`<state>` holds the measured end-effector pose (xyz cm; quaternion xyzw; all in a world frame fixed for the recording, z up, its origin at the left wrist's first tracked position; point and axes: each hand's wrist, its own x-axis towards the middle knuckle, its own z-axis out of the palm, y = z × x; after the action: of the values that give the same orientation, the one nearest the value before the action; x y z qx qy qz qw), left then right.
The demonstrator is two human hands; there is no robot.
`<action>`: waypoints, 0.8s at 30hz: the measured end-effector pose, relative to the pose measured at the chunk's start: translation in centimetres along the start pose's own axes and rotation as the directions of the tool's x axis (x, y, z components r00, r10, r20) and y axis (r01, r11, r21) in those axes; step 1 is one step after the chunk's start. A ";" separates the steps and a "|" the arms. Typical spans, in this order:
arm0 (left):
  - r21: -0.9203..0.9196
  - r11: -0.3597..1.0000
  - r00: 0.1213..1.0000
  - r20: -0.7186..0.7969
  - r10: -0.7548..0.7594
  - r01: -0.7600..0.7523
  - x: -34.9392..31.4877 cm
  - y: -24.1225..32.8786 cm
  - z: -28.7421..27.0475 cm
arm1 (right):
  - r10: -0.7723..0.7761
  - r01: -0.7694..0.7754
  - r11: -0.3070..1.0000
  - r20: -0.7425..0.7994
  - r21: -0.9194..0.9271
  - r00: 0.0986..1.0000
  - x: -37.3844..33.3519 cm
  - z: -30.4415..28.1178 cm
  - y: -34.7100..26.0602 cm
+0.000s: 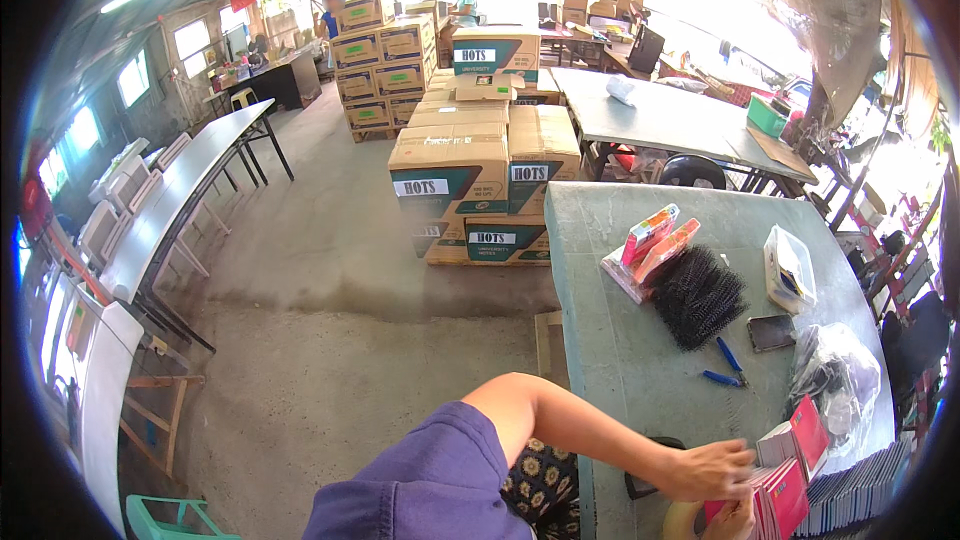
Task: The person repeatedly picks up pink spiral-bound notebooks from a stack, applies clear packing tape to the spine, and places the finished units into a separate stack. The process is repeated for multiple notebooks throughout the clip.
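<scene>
My left hand, at the end of a bare forearm below a purple sleeve, is over the near right part of the table. Its fingers are curled and slightly blurred beside a stack of red-covered booklets; what they pinch, if anything, is hidden. Just below it, my right hand shows only in part at the lower edge, its fingers closed at the side of these booklets. Another red-covered bundle leans behind. To the right stands a long row of booklets on edge.
The grey-green table holds blue-handled pliers, a dark phone, black spiral coils, orange-red packs, a clear plastic box and a plastic bag. Stacked cartons stand beyond, with two people farther back.
</scene>
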<state>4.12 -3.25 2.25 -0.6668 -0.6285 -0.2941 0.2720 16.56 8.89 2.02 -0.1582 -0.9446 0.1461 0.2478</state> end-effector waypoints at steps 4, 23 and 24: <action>0.057 0.930 0.791 0.507 -0.341 0.364 -6.5 -0.6 1.3 | -0.030 0.043 0.995 -0.149 0.088 0.988 -0.6 -0.1 -0.1; -0.229 0.940 0.950 -0.125 -0.286 0.253 2.8 0.6 -5.0 | 0.517 -0.250 0.219 0.105 0.943 0.849 -6.1 0.0 5.3; -0.217 0.945 0.918 -0.260 -0.299 0.247 3.4 0.6 -5.4 | 0.508 -0.215 0.247 0.063 0.945 0.859 -6.5 0.2 5.0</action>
<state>4.58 -4.93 8.41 -0.5437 -0.6400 -0.4789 0.2557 22.98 11.00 -2.66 -0.2206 -0.5842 0.6874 0.3707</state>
